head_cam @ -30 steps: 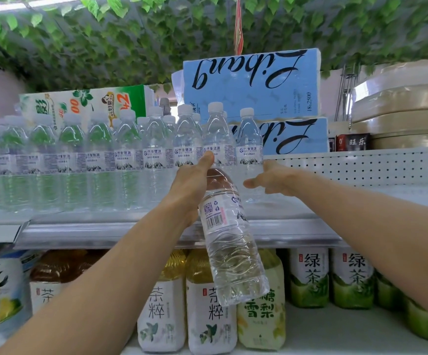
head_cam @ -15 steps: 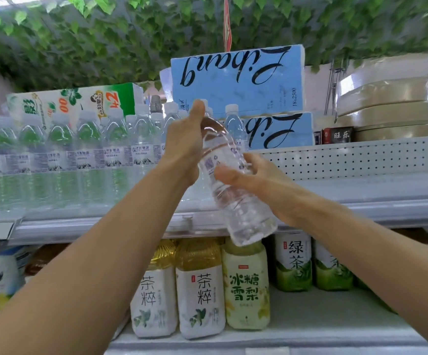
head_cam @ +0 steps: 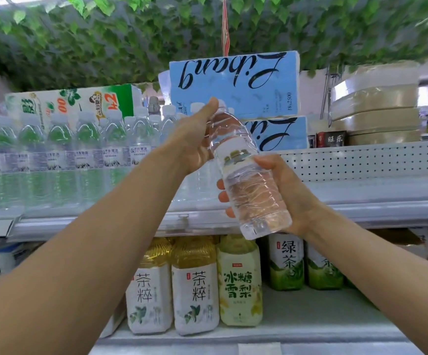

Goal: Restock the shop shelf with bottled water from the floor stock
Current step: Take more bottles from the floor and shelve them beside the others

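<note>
Upper shelf [head_cam: 361,201]: left part packed with a row of stocked water bottles [head_cam: 87,155], right part bare (perforated back panel). Held water bottle [head_cam: 248,180] tilted in front of the shelf edge, cap end up-left. Right hand [head_cam: 284,193] wrapped around its lower body; left hand [head_cam: 195,142] closed on neck and shoulder.

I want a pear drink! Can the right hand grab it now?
Probably not yet: the right hand is wrapped around the water bottle, as is the left hand. The pear drink stands unblocked below.
</note>
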`<state>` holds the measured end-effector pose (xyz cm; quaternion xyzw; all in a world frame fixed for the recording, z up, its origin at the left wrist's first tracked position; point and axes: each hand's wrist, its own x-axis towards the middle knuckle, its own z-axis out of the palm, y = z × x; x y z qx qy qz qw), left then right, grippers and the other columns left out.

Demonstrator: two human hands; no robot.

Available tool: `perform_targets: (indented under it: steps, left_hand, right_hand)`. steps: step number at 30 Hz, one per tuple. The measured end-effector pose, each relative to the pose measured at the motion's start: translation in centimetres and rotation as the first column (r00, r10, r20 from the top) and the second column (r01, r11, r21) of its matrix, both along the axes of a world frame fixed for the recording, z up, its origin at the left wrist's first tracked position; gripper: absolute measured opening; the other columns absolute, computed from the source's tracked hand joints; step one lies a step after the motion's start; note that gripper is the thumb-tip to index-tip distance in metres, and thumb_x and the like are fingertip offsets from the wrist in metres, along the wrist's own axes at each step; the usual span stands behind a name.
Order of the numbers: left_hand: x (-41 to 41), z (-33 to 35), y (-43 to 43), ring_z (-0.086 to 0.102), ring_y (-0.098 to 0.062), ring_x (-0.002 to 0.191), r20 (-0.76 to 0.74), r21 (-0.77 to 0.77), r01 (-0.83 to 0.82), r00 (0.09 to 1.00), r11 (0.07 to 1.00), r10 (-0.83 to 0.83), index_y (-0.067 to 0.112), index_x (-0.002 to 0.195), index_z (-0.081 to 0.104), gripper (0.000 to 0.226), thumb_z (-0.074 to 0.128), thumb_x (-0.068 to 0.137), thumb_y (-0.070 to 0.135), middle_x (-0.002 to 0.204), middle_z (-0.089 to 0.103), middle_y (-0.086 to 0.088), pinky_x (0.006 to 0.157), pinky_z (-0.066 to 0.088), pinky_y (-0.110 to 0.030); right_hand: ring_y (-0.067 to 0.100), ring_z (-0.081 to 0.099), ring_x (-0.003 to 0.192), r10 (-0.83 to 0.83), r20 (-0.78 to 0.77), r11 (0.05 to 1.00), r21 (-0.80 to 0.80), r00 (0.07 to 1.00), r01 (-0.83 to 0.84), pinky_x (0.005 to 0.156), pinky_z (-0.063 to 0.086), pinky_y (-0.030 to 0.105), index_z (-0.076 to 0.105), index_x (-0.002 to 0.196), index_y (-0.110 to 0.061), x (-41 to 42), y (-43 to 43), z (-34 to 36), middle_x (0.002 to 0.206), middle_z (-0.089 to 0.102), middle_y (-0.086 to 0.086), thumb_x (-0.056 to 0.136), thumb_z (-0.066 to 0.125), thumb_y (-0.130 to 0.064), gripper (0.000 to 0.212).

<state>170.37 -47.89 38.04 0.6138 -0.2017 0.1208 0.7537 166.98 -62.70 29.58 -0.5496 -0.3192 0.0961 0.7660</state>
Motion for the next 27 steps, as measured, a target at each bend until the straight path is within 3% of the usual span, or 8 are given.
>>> perform_targets:
  steps: [3, 5, 8, 13, 16, 20, 23, 27]
  left_hand:
    - [-0.3, 0.1, -0.3, 0.07, -0.022, 0.088, 0.008, 0.004, -0.011, 1.0, 1.0, 0.011, 0.013, 0.098, 0.065, 0.03, 0.051, 0.1, 0.039, 0.093, 0.074, -0.005, 0.08, 0.058, -0.038]
    - [-0.5, 0.4, -0.4, 0.069, -0.023, 0.095, 0.037, 0.034, -0.064, 0.997, 0.997, 0.063, 0.012, 0.105, 0.066, 0.031, 0.053, 0.099, 0.039, 0.097, 0.074, -0.005, 0.085, 0.057, -0.042]
    - [-1.1, 0.7, -0.6, 0.067, -0.011, 0.084, 0.154, 0.159, -0.179, 0.976, 0.971, 0.154, 0.013, 0.096, 0.067, 0.028, 0.06, 0.095, 0.041, 0.089, 0.074, 0.001, 0.089, 0.054, -0.043]
    - [-1.8, 1.2, -1.1, 0.072, -0.021, 0.091, 0.199, 0.066, -0.144, 0.972, 0.987, 0.129, 0.01, 0.089, 0.064, 0.022, 0.068, 0.092, 0.031, 0.088, 0.076, -0.007, 0.09, 0.056, -0.052]
    - [-1.6, 1.1, -0.8, 0.07, -0.027, 0.087, 0.235, 0.033, -0.087, 0.969, 0.996, 0.077, 0.005, 0.087, 0.063, 0.025, 0.062, 0.096, 0.028, 0.082, 0.074, -0.008, 0.092, 0.055, -0.051]
    - [-0.7, 0.4, -0.3, 0.072, -0.025, 0.077, 0.188, -0.095, 0.029, 0.982, 0.995, -0.01, -0.002, 0.104, 0.061, 0.03, 0.055, 0.1, 0.028, 0.084, 0.073, -0.013, 0.068, 0.061, -0.038]
    - [0.1, 0.4, -0.6, 0.071, -0.029, 0.09, 0.206, -0.035, -0.024, 0.978, 0.999, 0.03, -0.002, 0.116, 0.057, 0.04, 0.046, 0.103, 0.034, 0.096, 0.072, -0.017, 0.073, 0.061, -0.037]
    - [1.4, 2.0, 0.4, 0.063, -0.02, 0.107, 0.479, 0.202, -0.44, 0.823, 0.875, 0.304, 0.013, 0.126, 0.055, 0.035, 0.044, 0.102, 0.036, 0.115, 0.067, -0.007, 0.095, 0.049, -0.036]
  right_hand:
    - [0.023, 0.07, 0.079, -0.028, -0.003, 1.0, -0.001, 1.0, 0.028, 0.07, 0.058, 0.035, 0.063, 0.11, -0.007, -0.3, 0.0, 0.1, 0.093, 0.07, 0.012, 0.08, 0.052, -0.041, 0.047]
    - [0.026, 0.07, 0.085, -0.218, 0.079, 0.971, -0.077, 0.973, 0.224, 0.072, 0.058, 0.037, 0.063, 0.111, -0.007, -0.2, 0.3, 0.4, 0.1, 0.072, 0.014, 0.08, 0.065, -0.039, 0.045]
    - [0.01, 0.07, 0.083, -0.58, 0.357, 0.732, -0.167, 0.733, 0.66, 0.064, 0.055, 0.022, 0.053, 0.117, -0.015, -0.2, 1.1, 0.9, 0.101, 0.069, 0.0, 0.077, 0.08, -0.031, 0.051]
    - [0.012, 0.06, 0.097, -0.673, 0.544, 0.53, -0.117, 0.5, 0.84, 0.082, 0.047, 0.025, 0.033, 0.123, -0.024, -0.1, 2.0, 0.3, 0.111, 0.056, -0.006, 0.068, 0.087, -0.035, 0.077]
    - [0.013, 0.063, 0.099, -0.603, 0.496, 0.606, -0.224, 0.625, 0.763, 0.081, 0.045, 0.026, 0.043, 0.123, -0.02, -0.2, 1.5, 0.8, 0.108, 0.064, -0.005, 0.063, 0.087, -0.045, 0.078]
    - [0.021, 0.069, 0.09, -0.328, 0.374, 0.789, -0.397, 0.868, 0.469, 0.094, 0.046, 0.042, 0.072, 0.096, -0.016, -0.5, 0.0, 1.6, 0.094, 0.075, 0.005, 0.066, 0.08, -0.042, 0.041]
    - [0.005, 0.067, 0.069, -0.412, 0.433, 0.749, -0.341, 0.802, 0.568, 0.079, 0.045, 0.029, 0.071, 0.087, -0.019, -0.3, -0.1, 2.0, 0.077, 0.074, -0.003, 0.067, 0.084, -0.034, 0.028]
    - [0.003, 0.067, 0.074, -0.606, 0.395, 0.709, -0.126, 0.69, 0.694, 0.061, 0.043, 0.015, 0.064, 0.105, -0.019, 1.8, 0.0, 3.1, 0.089, 0.073, -0.006, 0.072, 0.083, -0.027, 0.038]
